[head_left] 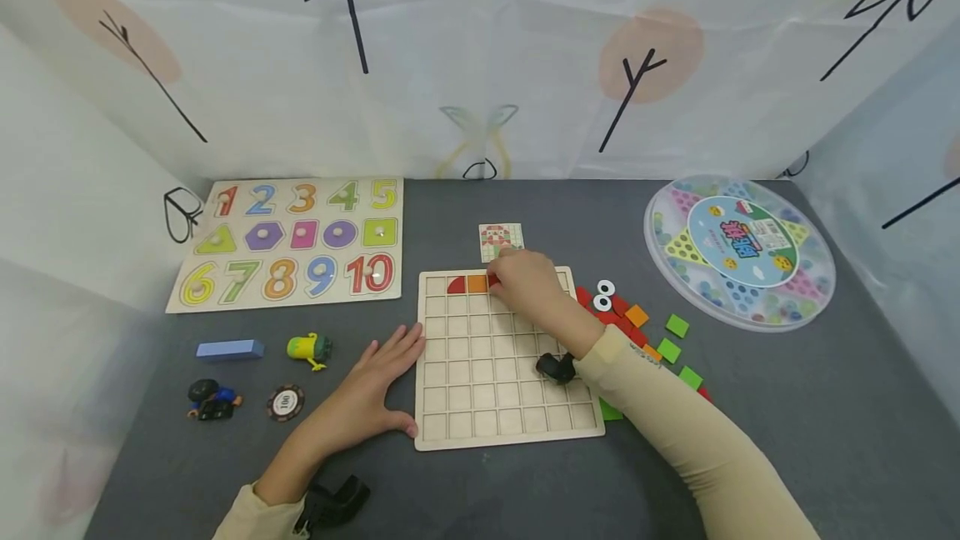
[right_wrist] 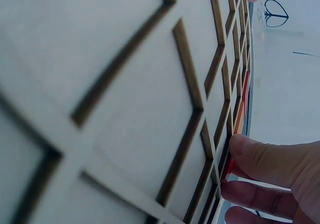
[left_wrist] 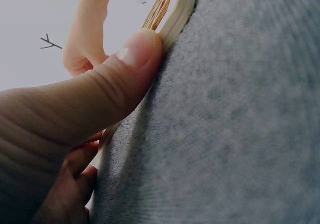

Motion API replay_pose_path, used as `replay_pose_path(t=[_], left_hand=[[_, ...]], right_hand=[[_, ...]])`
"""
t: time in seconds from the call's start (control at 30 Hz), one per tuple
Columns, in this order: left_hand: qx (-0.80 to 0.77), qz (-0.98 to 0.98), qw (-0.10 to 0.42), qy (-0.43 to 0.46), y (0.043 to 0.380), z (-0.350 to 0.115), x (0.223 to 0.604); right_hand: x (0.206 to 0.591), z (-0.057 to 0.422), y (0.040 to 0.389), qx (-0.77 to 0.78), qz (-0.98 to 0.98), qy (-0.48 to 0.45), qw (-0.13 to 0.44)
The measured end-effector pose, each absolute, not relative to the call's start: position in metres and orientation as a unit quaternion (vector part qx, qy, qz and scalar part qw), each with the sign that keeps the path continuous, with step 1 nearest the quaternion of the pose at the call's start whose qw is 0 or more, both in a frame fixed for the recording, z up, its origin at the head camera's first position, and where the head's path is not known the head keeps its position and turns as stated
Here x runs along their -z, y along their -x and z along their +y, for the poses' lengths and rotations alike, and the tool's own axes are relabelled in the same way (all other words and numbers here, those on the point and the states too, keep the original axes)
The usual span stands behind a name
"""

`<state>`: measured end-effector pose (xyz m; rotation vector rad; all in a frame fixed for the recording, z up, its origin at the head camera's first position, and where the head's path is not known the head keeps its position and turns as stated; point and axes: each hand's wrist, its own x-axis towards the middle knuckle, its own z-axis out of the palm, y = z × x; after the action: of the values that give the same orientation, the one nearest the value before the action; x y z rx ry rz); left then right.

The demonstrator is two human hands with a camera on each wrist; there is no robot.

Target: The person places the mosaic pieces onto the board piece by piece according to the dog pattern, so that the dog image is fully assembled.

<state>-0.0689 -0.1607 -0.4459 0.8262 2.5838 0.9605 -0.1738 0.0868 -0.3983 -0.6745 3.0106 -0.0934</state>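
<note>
A wooden grid board [head_left: 468, 375] lies on the dark table. In its top row are a red piece with a curved corner [head_left: 457, 285] and an orange square [head_left: 476, 283]. My right hand [head_left: 528, 286] reaches over that row and pinches another red piece [right_wrist: 230, 168] at the grid, mostly hidden by the thumb. My left hand [head_left: 378, 382] rests against the board's left edge with fingers spread, its thumb [left_wrist: 140, 53] touching the side. Just beyond the board lies a small patterned picture card [head_left: 500, 237], partly behind the right hand.
Red, orange and green [head_left: 669, 350] pieces lie right of the board, with two eye pieces [head_left: 602, 302], partly behind the right arm. A number puzzle [head_left: 285, 242], blue block [head_left: 229, 349], green-yellow toy [head_left: 307, 348], figurine [head_left: 213, 400] and chip [head_left: 286, 402] are left. A round box [head_left: 738, 252] stands back right.
</note>
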Motion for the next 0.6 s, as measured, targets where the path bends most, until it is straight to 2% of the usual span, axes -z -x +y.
replay_pose_path(t=[0.27,0.43,0.6], left_hand=[[-0.335,0.888,0.138,-0.284,0.070,-0.161,0.446],[-0.338,0.886,0.138,-0.285,0.070,-0.161,0.447],[-0.341,0.885,0.135,-0.287,0.070,-0.162,0.447]], right_hand=[[0.390,0.102,0.168,0.069,0.975,0.209,0.041],[0.377,0.149,0.159,0.120,0.978,0.168,0.038],[0.380,0.196,0.151,0.118,0.979,0.153,0.066]])
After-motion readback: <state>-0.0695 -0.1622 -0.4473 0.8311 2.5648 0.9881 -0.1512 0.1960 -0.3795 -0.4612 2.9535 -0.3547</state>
